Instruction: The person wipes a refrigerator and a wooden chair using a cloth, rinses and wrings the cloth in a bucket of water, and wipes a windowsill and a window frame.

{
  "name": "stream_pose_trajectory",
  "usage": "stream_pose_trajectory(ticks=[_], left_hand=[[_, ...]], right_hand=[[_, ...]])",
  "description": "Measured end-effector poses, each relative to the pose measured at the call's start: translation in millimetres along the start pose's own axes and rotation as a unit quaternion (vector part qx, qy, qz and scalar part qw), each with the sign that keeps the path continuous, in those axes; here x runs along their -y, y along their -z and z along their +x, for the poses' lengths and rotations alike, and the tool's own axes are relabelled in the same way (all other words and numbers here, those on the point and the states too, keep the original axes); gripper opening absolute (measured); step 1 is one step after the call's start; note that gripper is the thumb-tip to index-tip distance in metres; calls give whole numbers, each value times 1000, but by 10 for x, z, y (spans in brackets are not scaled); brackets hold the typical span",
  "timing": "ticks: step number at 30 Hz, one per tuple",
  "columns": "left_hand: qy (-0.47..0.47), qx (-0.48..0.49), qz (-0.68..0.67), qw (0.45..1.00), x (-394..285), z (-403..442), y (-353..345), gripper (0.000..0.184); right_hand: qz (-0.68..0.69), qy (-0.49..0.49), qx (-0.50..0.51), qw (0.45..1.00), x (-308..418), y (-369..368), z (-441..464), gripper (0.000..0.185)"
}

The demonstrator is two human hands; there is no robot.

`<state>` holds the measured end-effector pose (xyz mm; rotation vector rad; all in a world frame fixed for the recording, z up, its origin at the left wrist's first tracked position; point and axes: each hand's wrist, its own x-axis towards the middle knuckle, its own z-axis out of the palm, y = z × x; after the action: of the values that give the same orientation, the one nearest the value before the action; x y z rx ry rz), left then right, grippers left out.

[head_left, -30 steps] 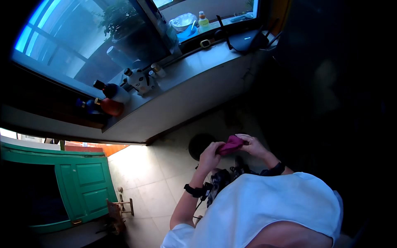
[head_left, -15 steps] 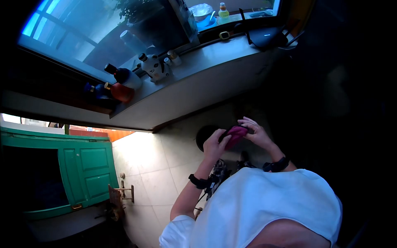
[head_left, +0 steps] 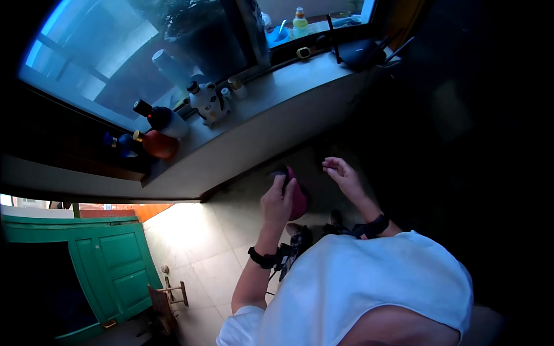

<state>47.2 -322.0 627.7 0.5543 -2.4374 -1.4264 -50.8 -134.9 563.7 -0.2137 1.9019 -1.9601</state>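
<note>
My left hand (head_left: pixel 277 202) is closed on the edge of a magenta item with a dark rim (head_left: pixel 298 202). It looks like soft cloth and hangs down on the right side of the hand. Its exact kind cannot be made out in the dim light. To the right, apart from the item, my right hand (head_left: pixel 343 176) is raised with its fingers loosely bent and nothing visible in them. Each wrist wears a black band.
A sill (head_left: pixel 277 86) holds a panda-shaped bottle (head_left: pixel 208 105), a red bottle (head_left: pixel 158 144), dark bottles, a yellow watch (head_left: pixel 303 53) and a black router (head_left: pixel 360 55). A green door (head_left: pixel 121 259) and a small wooden stool (head_left: pixel 167 300) are at lower left.
My right hand has let go of the magenta item and moved slightly up, away from it. My left hand has shifted left with the item, which now hangs lower. The view has turned a little.
</note>
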Motion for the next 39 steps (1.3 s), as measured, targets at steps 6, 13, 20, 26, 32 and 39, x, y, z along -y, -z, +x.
stream_pose_trajectory(ticks=[6, 13, 20, 26, 32, 39], left_hand=[[-59, 48, -45, 996, 11, 152, 207, 16], [167, 114, -528, 825, 268, 249, 436, 41], [163, -10, -574, 802, 388, 245, 570, 51], [57, 101, -592, 797, 516, 12, 913, 76], [251, 198, -643, 696, 621, 82, 649, 100], [236, 89, -466, 848, 897, 424, 274, 22]], right_hand=[[95, -352, 135, 921, -167, -452, -197, 59], [414, -228, 53, 880, 72, -745, -102, 41], [344, -350, 62, 869, 135, -806, 173, 32], [338, -285, 180, 878, 778, -816, 412, 45], [280, -234, 317, 875, 821, -602, 693, 47], [84, -289, 205, 931, 355, -118, 925, 40]])
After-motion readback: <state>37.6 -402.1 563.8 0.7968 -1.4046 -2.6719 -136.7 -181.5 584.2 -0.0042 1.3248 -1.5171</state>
